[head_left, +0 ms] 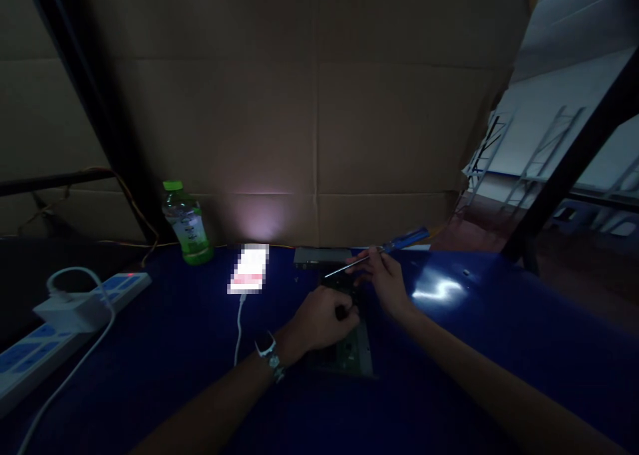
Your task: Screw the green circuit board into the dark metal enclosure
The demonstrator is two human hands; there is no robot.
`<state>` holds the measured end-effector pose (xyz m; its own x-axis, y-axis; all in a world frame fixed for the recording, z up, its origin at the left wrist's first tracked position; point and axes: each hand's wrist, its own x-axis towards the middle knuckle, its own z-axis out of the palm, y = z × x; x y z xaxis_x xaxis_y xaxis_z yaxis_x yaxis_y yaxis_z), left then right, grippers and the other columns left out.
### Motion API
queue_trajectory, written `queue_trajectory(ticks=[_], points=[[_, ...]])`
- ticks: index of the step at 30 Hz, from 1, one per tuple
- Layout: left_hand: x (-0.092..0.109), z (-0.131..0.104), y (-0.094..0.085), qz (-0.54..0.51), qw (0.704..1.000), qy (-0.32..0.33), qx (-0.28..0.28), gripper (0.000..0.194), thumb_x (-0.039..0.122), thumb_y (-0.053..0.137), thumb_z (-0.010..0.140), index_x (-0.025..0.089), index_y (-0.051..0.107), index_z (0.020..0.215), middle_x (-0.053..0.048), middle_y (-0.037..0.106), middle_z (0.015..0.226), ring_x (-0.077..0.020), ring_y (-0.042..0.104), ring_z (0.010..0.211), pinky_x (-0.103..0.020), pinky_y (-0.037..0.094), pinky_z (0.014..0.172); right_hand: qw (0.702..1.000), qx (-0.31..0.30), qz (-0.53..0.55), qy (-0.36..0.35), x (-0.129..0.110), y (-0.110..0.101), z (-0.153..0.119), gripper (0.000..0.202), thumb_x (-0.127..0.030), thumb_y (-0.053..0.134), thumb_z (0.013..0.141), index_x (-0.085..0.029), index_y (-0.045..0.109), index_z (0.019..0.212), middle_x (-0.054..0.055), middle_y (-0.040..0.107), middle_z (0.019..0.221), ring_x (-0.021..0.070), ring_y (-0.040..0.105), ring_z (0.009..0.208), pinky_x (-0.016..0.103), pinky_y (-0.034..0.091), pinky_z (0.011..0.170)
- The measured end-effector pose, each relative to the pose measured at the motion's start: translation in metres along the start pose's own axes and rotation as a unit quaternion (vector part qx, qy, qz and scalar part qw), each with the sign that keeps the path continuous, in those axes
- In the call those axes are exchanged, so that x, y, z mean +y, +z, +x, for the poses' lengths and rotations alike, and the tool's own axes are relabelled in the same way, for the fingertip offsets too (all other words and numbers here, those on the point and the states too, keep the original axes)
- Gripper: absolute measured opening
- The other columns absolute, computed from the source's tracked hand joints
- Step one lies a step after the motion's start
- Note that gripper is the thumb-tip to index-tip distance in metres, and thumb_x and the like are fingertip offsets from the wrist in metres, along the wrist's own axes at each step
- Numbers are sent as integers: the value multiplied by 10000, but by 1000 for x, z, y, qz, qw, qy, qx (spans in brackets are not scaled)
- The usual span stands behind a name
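A long screwdriver (pixel 407 239) with a blue handle is pinched in my right hand (pixel 387 279). Its thin metal shaft slants down to the left, and the tip is above the back of my left hand (pixel 324 318). My left hand wears a watch (pixel 266 344) at the wrist. Its fingers are curled over a green circuit board (pixel 352 355) on the blue table. A dark patch shows between thumb and fingers, and I cannot make out what they hold. Part of the board is hidden under both hands. Behind it lies a flat grey metal piece (pixel 322 256).
To the left stand a green-capped bottle (pixel 187 225) and a bright, blurred-out screen (pixel 249 269) with a white cable. A white power strip (pixel 122 285) with a plugged-in adapter (pixel 74 308) lies at far left. Cardboard (pixel 314 109) walls the table's back. A small object (pixel 466 273) lies right.
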<state>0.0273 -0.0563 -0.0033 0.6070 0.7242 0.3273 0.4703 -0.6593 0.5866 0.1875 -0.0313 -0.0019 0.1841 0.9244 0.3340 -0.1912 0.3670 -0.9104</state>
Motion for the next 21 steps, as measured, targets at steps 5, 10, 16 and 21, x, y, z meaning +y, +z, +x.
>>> queue_trajectory(ticks=[5,10,16,21], points=[[11,-1,4,25,999,-39,8,244,222,506,770,159,526,534,12,551,513,-89,455,458,-239,240,472,999,-36,-23,-26,-3,24,7,400,-576,574,832,-180,598,778,100,737,811,202,697,631,265,523,452],[10,-2,5,56,997,-53,5,217,220,519,760,162,600,566,-7,601,547,-100,490,467,-251,236,479,994,-90,-52,-29,7,45,18,425,-587,551,837,-180,631,747,100,743,847,189,695,631,264,541,457],[9,-3,4,63,997,-48,-3,248,238,509,787,163,622,579,-15,623,565,-100,496,472,-264,249,488,993,-89,-71,-22,23,49,24,422,-565,527,855,-177,643,736,107,739,851,184,690,636,272,545,466],[10,-4,4,61,997,-39,-11,251,240,512,794,165,606,575,-8,614,553,-92,469,457,-271,249,486,993,-88,-74,-17,24,47,23,426,-569,524,855,-175,639,741,105,736,859,180,692,654,257,540,472]])
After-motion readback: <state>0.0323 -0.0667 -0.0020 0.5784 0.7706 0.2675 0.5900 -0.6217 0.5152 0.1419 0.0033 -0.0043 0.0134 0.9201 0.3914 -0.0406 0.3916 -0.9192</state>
